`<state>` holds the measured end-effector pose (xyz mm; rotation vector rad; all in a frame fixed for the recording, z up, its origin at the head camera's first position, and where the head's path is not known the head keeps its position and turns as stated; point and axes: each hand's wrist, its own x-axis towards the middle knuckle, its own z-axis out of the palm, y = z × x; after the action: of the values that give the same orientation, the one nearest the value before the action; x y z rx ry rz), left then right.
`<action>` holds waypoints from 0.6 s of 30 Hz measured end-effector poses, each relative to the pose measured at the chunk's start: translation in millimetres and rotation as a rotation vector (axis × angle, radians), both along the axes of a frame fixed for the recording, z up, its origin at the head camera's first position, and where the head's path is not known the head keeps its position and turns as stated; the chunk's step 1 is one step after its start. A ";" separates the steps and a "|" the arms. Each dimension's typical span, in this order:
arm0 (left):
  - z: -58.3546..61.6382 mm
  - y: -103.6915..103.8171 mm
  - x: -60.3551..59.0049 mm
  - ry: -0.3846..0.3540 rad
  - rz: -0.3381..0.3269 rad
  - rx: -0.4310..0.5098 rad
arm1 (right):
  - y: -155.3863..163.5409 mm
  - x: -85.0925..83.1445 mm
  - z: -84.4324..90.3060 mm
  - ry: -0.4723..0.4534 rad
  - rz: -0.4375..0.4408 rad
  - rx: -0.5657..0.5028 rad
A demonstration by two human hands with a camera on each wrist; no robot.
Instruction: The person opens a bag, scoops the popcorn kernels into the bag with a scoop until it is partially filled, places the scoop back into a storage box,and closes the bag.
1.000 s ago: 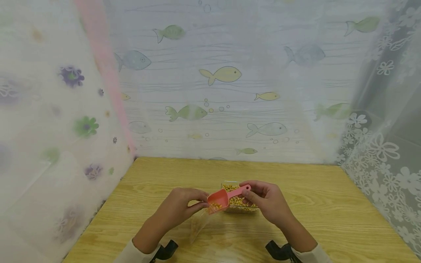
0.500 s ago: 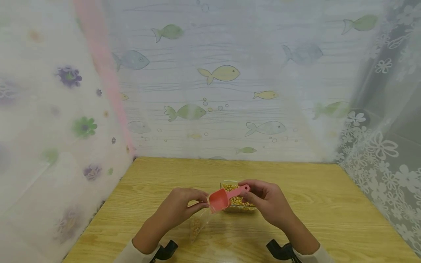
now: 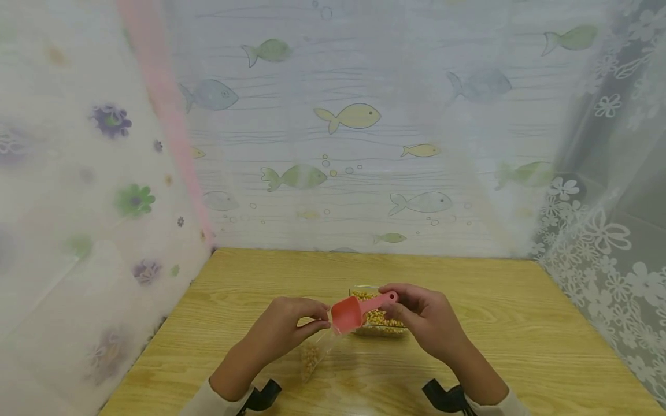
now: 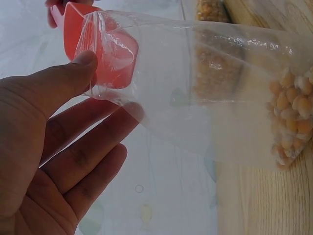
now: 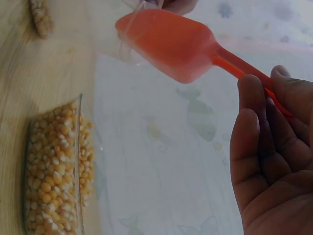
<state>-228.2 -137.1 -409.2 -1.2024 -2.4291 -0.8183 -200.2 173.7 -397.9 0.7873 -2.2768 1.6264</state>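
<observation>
My left hand (image 3: pixel 283 326) pinches the mouth of a clear plastic bag (image 4: pixel 171 63) between thumb and forefinger; its other fingers stay loose below. Corn kernels (image 4: pixel 293 110) lie in the bag's bottom corner. With thumb and fingers, my right hand (image 3: pixel 429 318) grips the handle of a pink scoop (image 3: pixel 347 315). The scoop's tilted bowl, with no kernels showing in it, has its front edge inside the bag's mouth. Behind the scoop, a clear container (image 5: pixel 56 171) full of corn kernels stands on the table, partly covered by the scoop and right hand in the head view.
The wooden table (image 3: pixel 260 277) carries everything. A fish-patterned curtain (image 3: pixel 364 173) hangs behind it, with a flowered sheet (image 3: pixel 104 231) along the left. Black wrist mounts (image 3: pixel 263 396) sit by both sleeves.
The kernels seen in the scoop a second ago have slid into the bag, and its bottom now shows more of them. The scoop has tipped slightly; both hands stay almost in place.
</observation>
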 end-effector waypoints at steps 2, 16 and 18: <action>0.3 0.3 0.0 0.006 0.000 0.000 | 1.6 -0.4 0.6 -0.001 -0.007 -0.008; 2.5 -1.0 -0.3 -0.003 0.012 -0.004 | 25.3 -9.6 6.7 0.033 -0.108 -0.010; 3.1 -1.2 -0.3 -0.006 0.016 -0.004 | 30.0 -11.2 7.7 0.032 -0.122 -0.011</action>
<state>-228.6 -138.4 -406.2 -1.1820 -2.4428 -0.8144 -211.4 203.7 -390.2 0.6537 -2.2456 1.5599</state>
